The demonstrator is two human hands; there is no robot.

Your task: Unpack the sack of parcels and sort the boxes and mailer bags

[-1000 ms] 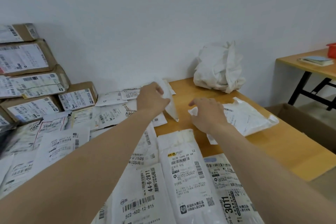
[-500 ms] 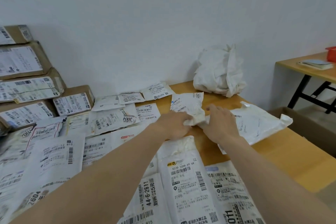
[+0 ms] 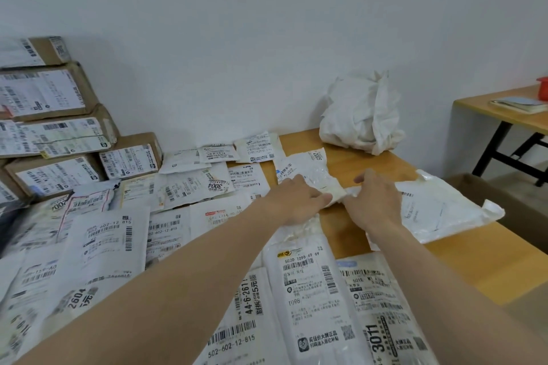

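Observation:
A small white mailer bag [image 3: 305,170] with a barcode label lies on the wooden table [image 3: 474,261] near its middle. My left hand [image 3: 296,201] grips its near edge, fingers curled on the crumpled plastic. My right hand [image 3: 375,198] holds the same bag's right end and rests over a larger white mailer bag [image 3: 439,207]. Several labelled white mailer bags [image 3: 305,290] cover the table's left and front. Brown cardboard boxes [image 3: 47,95] are stacked at the far left against the wall. The crumpled white sack [image 3: 360,115] sits at the back of the table.
A second wooden table [image 3: 474,105] stands at the right, with a notebook [image 3: 517,105] and a red object [image 3: 542,87] on it. An open cardboard carton [image 3: 486,190] sits on the floor between the tables. A white wall runs behind everything.
My left hand laid the small mailer flat on the table and both hands came together on it. The view shifted slightly.

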